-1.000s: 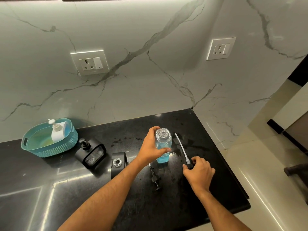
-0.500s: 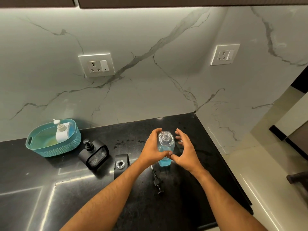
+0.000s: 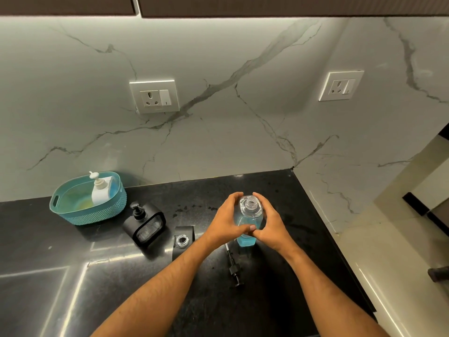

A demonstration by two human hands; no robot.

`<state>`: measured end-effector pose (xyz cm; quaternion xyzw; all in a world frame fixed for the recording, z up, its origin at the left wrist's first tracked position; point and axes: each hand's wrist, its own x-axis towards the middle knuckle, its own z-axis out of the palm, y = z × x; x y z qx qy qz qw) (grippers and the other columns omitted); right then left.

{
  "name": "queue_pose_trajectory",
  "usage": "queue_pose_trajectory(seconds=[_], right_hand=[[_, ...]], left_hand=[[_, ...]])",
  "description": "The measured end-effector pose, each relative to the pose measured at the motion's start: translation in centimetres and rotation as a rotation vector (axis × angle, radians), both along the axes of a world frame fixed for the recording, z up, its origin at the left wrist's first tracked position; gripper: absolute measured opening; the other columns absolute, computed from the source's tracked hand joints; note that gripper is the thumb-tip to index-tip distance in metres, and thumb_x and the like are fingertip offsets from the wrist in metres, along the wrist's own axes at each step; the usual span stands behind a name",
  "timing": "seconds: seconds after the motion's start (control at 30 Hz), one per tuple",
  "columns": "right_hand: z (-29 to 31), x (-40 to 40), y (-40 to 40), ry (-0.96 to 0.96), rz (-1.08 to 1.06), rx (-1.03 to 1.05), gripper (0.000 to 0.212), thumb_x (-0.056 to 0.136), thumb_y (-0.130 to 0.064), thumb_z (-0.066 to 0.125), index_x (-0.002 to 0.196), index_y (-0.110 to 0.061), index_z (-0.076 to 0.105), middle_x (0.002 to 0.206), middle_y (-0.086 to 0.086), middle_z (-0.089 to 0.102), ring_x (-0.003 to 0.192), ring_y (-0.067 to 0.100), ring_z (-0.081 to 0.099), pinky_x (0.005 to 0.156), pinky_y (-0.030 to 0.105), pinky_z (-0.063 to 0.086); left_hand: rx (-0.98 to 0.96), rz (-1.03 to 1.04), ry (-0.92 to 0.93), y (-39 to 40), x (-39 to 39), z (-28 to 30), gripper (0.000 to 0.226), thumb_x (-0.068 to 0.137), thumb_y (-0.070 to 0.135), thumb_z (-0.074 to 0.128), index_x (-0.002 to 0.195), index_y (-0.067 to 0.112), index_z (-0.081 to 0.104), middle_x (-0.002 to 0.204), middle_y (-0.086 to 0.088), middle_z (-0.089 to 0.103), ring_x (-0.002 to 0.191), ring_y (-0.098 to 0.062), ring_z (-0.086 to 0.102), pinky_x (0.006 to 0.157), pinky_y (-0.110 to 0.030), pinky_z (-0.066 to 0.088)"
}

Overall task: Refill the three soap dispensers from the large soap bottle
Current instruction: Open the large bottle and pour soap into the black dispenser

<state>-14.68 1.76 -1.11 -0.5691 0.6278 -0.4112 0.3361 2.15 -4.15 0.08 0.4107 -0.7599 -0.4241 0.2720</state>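
Gripping the clear bottle [image 3: 250, 216] with both your left hand [image 3: 227, 221] and right hand [image 3: 271, 223].
Your curled fingers hide its sides; the blue soap shows only low down. It stands upright, open neck at 12 o'clock, on the black counter [image 3: 73, 288] near the marble corner. At 6 o'clock a loose pump [image 3: 232, 266] lies flat.

- A home kitchen or wash area.
- Black stone counter [image 3: 73, 288] meeting a white marble-look wall [image 3: 218, 130] in a corner.
- Two wall sockets [image 3: 154, 96] above it.
- Dark cabinets [image 3: 243, 6] overhead, lit underneath.
- Teal basket [image 3: 70, 212] far left.
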Motion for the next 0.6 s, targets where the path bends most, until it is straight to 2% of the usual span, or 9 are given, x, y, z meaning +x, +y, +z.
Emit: queue_pose_trajectory(seconds=[0.13,0.33,0.43,0.6], right_hand=[[-0.1,-0.1,-0.1,-0.006,-0.001,0.002,0.098,0.076,-0.013,0.089,0.155,-0.032,0.035,0.152,-0.011,0.047,0.140,0.014,0.046,0.101,0.018,0.048],[-0.2,0.2,-0.1,-0.027,0.007,-0.008,0.101,0.071,-0.026,0.094,0.152,-0.040,0.036,0.149,-0.015,0.049,0.139,0.016,0.049,0.107,0.038,0.052],[0.1,0.5,-0.2,-0.019,-0.004,-0.034,0.101,0.065,-0.033,0.097,0.149,-0.040,0.041,0.145,-0.017,0.053,0.137,0.015,0.051,0.106,0.038,0.053],[1.0,1.9,-0.3,-0.023,-0.019,-0.110,0.102,0.062,-0.030,0.099,0.148,-0.033,0.046,0.141,-0.019,0.057,0.133,0.008,0.054,0.106,0.035,0.053]], left_hand=[[-0.013,0.008,-0.008,0.1,0.3,0.2,0.095,0.074,0.034,0.093,0.150,0.025,0.037,0.146,0.003,0.053,0.132,-0.012,0.053,0.113,-0.029,0.046],[-0.042,0.022,-0.021,0.4,1.6,0.6,0.098,0.073,0.034,0.094,0.151,0.025,0.036,0.147,0.006,0.051,0.134,-0.008,0.051,0.116,-0.034,0.045],[-0.056,0.038,-0.021,0.6,2.7,1.0,0.100,0.074,0.036,0.093,0.153,0.024,0.035,0.149,0.006,0.051,0.137,-0.008,0.049,0.118,-0.036,0.044],[-0.098,0.088,-0.007,0.7,5.1,2.3,0.101,0.074,0.039,0.093,0.155,0.023,0.034,0.153,0.005,0.049,0.140,-0.008,0.046,0.119,-0.034,0.042]])
